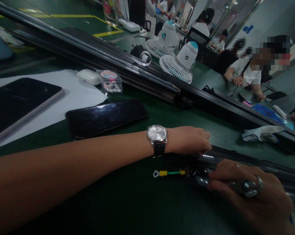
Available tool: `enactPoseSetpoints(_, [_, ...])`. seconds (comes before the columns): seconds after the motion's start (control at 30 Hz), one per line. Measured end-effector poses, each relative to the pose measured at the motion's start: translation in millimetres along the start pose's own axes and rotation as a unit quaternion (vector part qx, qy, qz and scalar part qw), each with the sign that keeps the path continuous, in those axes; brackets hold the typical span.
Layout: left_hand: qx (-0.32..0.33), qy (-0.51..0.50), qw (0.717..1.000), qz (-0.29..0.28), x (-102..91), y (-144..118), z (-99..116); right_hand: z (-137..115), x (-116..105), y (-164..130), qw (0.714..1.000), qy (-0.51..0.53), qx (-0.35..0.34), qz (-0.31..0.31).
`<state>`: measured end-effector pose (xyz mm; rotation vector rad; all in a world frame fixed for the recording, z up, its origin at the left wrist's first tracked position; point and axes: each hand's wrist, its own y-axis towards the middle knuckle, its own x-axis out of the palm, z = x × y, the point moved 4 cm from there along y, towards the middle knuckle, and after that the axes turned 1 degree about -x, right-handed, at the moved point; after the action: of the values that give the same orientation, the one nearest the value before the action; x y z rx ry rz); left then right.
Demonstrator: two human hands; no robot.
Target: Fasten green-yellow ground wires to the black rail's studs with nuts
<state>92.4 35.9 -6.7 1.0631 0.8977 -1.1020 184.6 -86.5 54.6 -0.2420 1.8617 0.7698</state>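
My left hand, with a silver wristwatch on its wrist, lies palm down with its fingers curled over the top edge of a long black glossy part on the green bench. My right hand, wearing a large silver ring, presses down on the same black part nearer to me. A short green-and-yellow wire with a ring terminal sticks out to the left from under the black part.
A black phone lies face up behind my left forearm. A tablet rests on white paper at left, beside a white earbud case and a clear box of pills. Two small fans stand beyond the conveyor rail. Other people sit at the far right.
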Motion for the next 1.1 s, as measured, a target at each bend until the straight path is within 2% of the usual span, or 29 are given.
enactPoseSetpoints(0.3, [0.004, 0.003, 1.0, 0.009, 2.1, 1, -2, -4, 0, -1, 0.999, -0.028, -0.003, 0.025])
enactPoseSetpoints(0.5, [-0.003, 0.01, 1.0, 0.001, 1.6, 1, -2, -6, 5, 1, 0.999, -0.018, -0.018, 0.021])
enactPoseSetpoints(0.63, [0.0, 0.009, 1.0, 0.002, 1.1, 0, -1, -12, 3, 2, 0.996, -0.022, -0.087, -0.029])
enactPoseSetpoints(0.7, [-0.001, 0.003, 1.0, 0.01, 0.9, -1, -1, -15, -1, 0, 0.987, -0.028, -0.137, -0.072])
enactPoseSetpoints(0.77, [-0.004, -0.003, 1.0, 0.013, 0.7, -1, -1, -14, -8, 0, 0.982, -0.039, -0.159, -0.09])
enactPoseSetpoints(0.8, [-0.004, -0.003, 1.0, 0.012, 0.7, -1, -1, -12, -11, 0, 0.984, -0.04, -0.146, -0.097])
enactPoseSetpoints(0.9, [-0.003, 0.002, 1.0, 0.005, -0.2, -1, -1, -4, -17, 1, 0.992, -0.009, -0.108, -0.063])
enactPoseSetpoints(1.1, [0.0, 0.009, 1.0, 0.003, -1.1, -1, -1, 0, -9, 2, 1.0, 0.002, -0.023, -0.021])
